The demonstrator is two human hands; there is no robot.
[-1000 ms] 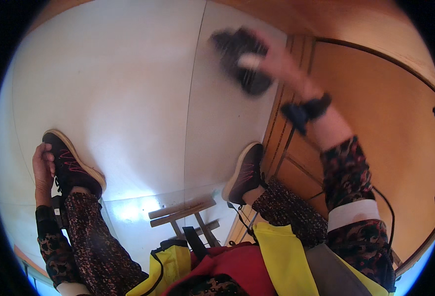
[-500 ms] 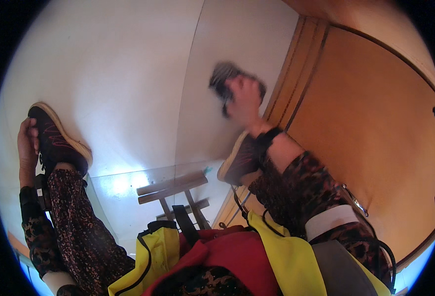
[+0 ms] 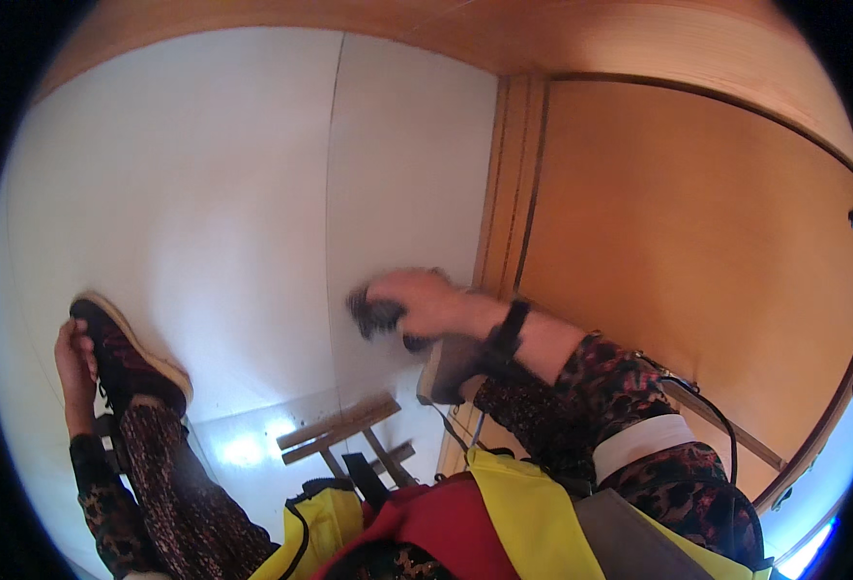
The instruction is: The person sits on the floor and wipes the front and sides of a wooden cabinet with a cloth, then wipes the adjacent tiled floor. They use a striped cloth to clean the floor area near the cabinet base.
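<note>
My right hand (image 3: 425,302), smeared by motion, presses a dark grey cloth (image 3: 376,315) to the pale floor (image 3: 243,193). The fingers are closed over the cloth and hide much of it. Just behind that wrist is my right shoe (image 3: 443,372), partly covered by the arm. Far to the left, my left hand (image 3: 76,365) rests against the outer side of my left shoe (image 3: 129,350), a dark shoe with a tan sole. Its fingers are loosely extended along the shoe, with no object seen in them.
An orange-brown wooden panel (image 3: 678,222) stands on the right, with a wooden frame strip (image 3: 500,184) along its edge. Another wooden surface (image 3: 281,21) crosses the top. A low wooden stool (image 3: 339,430) sits between my legs. A cable (image 3: 712,398) hangs by my right arm.
My right hand has drawn the cloth toward me and leftward across the floor. The view has tilted, showing more wood at the top. My left hand stays by the left shoe.
</note>
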